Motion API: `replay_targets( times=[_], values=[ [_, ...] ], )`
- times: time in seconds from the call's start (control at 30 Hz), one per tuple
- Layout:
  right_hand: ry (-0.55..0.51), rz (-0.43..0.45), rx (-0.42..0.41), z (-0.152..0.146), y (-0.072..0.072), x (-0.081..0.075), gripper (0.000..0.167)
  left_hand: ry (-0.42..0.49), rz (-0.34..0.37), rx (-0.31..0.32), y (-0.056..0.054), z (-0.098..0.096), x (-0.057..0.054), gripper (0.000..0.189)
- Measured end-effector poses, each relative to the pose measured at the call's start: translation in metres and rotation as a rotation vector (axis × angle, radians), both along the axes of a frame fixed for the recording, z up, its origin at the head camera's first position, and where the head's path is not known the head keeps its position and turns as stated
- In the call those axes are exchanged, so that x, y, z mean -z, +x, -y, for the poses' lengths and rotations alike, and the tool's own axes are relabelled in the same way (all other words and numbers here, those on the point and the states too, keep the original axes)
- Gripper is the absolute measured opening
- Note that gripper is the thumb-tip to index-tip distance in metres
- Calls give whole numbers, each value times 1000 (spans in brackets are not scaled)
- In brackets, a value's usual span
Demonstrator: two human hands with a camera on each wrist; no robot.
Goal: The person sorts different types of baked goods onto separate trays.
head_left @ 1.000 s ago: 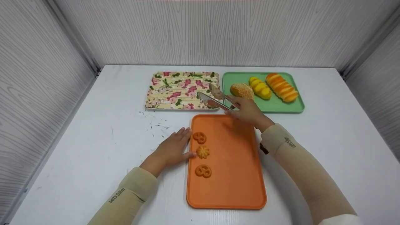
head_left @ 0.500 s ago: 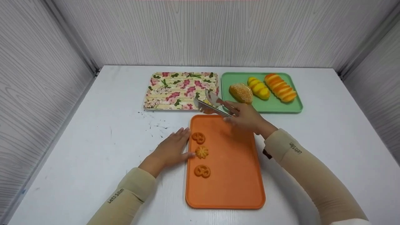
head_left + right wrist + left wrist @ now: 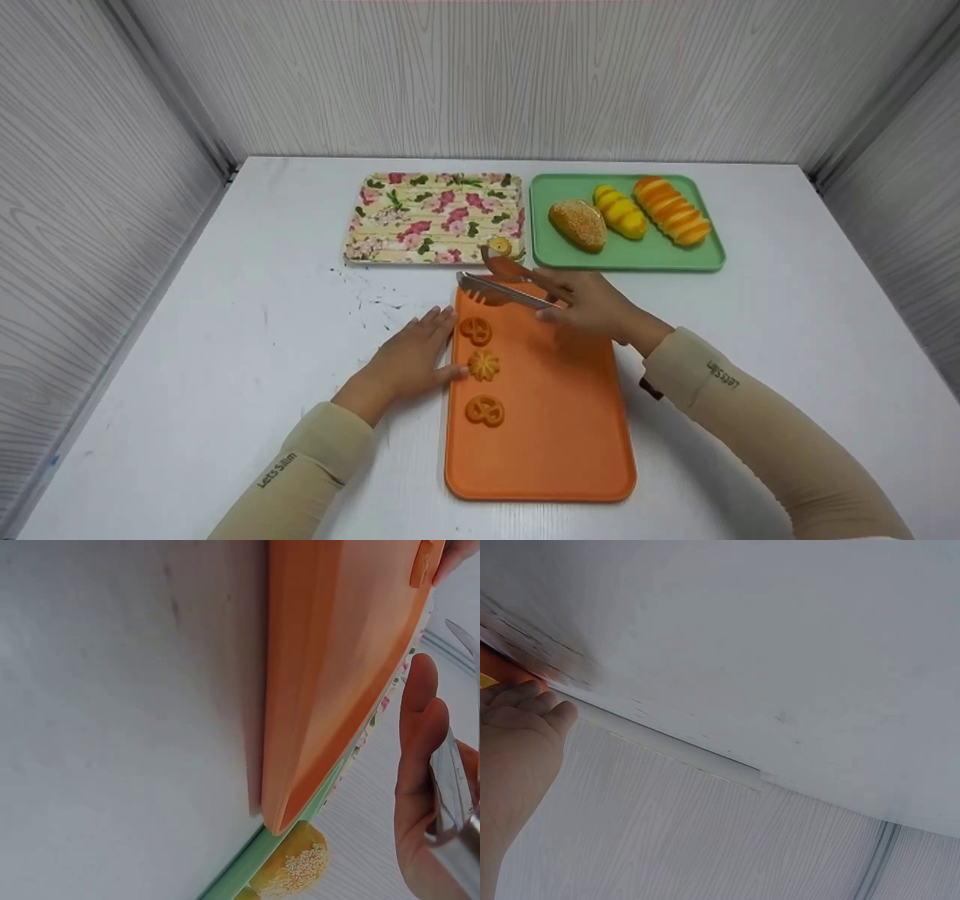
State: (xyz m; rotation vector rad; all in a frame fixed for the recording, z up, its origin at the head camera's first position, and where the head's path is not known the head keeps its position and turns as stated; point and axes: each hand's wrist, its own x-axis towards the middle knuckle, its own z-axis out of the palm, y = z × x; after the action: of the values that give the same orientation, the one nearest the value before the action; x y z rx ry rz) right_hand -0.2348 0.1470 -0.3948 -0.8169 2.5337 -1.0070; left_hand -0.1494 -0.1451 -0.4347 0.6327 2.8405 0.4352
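My right hand (image 3: pixel 596 304) grips a pair of metal tongs (image 3: pixel 510 292) over the top end of the orange tray (image 3: pixel 555 450). The tongs' arms stand apart with nothing seen between them. In the right wrist view, fingers and thumb curl round the tongs' handle. My left hand (image 3: pixel 412 356) lies at the tray's left edge, fingers extended, thumb on the rim. Down the tray's left side lie a pretzel cookie (image 3: pixel 475 331), a flower-shaped cookie (image 3: pixel 484 366) and another pretzel cookie (image 3: pixel 485 411). A small round yellow cookie (image 3: pixel 499 246) sits in the near right corner of the floral tray (image 3: pixel 420 217).
Right of the floral tray, a green tray (image 3: pixel 551 187) bears a sesame bun (image 3: pixel 579 225), a yellow striped bread (image 3: pixel 621 212) and a longer orange striped bread (image 3: pixel 673 211). Dark scuffs mark the white table (image 3: pixel 300 315). Panelled walls (image 3: pixel 480 82) enclose its back and sides.
My right hand has drawn the tongs back from the floral tray toward the orange one. The yellow cookie on the floral tray has come into view behind them. My left hand stays put.
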Motion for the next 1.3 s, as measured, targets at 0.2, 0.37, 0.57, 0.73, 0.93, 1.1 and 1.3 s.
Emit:
replay_targets(
  times=[0.2,0.37,0.57,0.73,0.93,1.1,1.3],
  values=[
    [6,-10,-62,-3,9,1,66,-3,8,-4,1,0,-1,88],
    [-32,-42,-124,-4,16,5,64,-14,15,-7,1,-1,-1,88],
    [-4,-28,-106,-8,26,7,63,-21,21,-11,0,-1,0,89],
    [4,-21,-92,-9,33,8,64,-22,19,-14,0,-2,0,89],
    [27,-45,-95,-6,39,9,66,-23,5,-9,1,-1,-1,88],
    [46,-93,-88,-3,42,12,69,-22,7,-6,1,-1,-1,87],
    [60,-131,-83,0,44,14,70,-20,11,-10,2,-1,-1,89]
  ],
)
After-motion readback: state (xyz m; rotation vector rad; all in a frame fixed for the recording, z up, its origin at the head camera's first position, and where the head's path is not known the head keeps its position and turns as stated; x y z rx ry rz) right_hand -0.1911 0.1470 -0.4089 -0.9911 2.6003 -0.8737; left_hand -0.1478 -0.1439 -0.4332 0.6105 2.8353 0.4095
